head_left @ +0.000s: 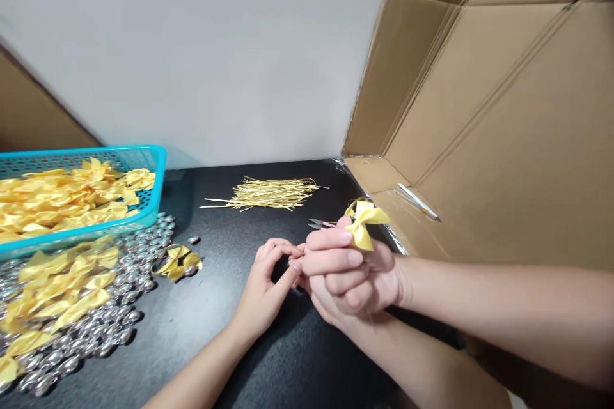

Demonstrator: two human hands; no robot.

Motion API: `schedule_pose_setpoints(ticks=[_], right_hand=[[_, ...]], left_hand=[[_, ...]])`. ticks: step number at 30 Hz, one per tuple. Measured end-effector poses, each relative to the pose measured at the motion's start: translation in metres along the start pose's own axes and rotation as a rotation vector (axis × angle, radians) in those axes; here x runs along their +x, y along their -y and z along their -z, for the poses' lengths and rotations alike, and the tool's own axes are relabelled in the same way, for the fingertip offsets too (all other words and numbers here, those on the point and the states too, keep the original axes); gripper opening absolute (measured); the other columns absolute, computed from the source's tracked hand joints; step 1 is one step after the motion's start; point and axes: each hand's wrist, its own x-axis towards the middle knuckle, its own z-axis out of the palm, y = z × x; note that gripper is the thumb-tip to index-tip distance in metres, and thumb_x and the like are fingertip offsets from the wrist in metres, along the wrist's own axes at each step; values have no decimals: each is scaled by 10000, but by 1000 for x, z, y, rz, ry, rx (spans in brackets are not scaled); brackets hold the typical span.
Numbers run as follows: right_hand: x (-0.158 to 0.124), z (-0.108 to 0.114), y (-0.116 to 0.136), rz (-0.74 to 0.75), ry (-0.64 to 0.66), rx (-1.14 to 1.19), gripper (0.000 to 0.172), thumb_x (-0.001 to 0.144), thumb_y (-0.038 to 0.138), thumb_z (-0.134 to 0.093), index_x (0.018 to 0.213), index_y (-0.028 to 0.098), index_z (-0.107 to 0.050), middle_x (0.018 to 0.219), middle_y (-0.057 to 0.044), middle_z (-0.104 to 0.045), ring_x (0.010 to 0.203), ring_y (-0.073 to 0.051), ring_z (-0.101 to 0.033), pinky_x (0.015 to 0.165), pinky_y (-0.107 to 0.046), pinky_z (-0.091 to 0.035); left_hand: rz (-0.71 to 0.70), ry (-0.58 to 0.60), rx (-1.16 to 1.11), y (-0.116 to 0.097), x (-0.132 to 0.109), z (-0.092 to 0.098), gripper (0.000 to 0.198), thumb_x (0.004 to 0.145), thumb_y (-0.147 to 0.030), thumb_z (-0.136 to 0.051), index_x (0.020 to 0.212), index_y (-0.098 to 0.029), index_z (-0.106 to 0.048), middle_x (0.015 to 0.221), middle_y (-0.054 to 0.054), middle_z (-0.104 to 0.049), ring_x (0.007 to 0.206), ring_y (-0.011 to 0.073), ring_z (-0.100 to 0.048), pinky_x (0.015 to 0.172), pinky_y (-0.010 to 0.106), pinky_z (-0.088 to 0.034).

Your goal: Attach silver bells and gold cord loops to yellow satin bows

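Observation:
My left hand (265,281) reaches in from the bottom, thumb and fingers pinched together. Its fingertips meet those of my right hand (330,310), which is largely covered by another person's hand (343,265). What my fingers hold is hidden. The other person's arm enters from the right edge, and that hand pinches a yellow ribbon bow (363,227) with a gold tie behind it. Pointed metal blades (317,224), like small scissors, show just behind the hands; their handles are mostly hidden.
A turquoise basket (159,188) of yellow bows stands at left. Before it lie silver beads (119,326) with loose bows (67,287), and a bow-and-bead piece (176,263). A bundle of gold ties (275,193) lies at the back. Cardboard (518,140) walls the right, holding a white pen-like tool (417,201).

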Motion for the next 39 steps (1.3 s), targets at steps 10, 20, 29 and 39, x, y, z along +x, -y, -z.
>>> schedule_pose_setpoints(ticks=[10,20,29,39], right_hand=[[3,-1,-35,79,30,101,375,939,478,-522,727,185,-426,641,61,-434,392,2,-164,278,-79,-29],[0,3,-18,178,-94,53,411,934,556,-465,753,189,-423,633,65,-417,397,14,-175,294,-46,-35],[0,5,-21,113,-19,64,397,938,508,-506,732,183,-408,663,53,-442,415,5,-166,300,-71,-22],[-2,6,-21,122,-144,0,447,899,560,-534,718,200,-341,633,75,-411,396,10,-184,295,-68,-23]], left_hand=[[14,-25,-14,3,-3,-1,165,863,-354,-539,871,-233,-650,983,60,-621,1010,281,-587,945,488,-437],[-12,-6,-7,7,-1,0,194,874,-389,-540,882,-234,-657,983,52,-612,1003,269,-563,943,463,-401],[-8,-4,4,7,-2,-1,165,875,-349,-525,870,-232,-642,975,48,-600,1008,266,-550,938,464,-396],[0,-1,8,6,-1,1,185,877,-374,-521,861,-230,-637,969,53,-605,1004,268,-551,936,460,-401]])
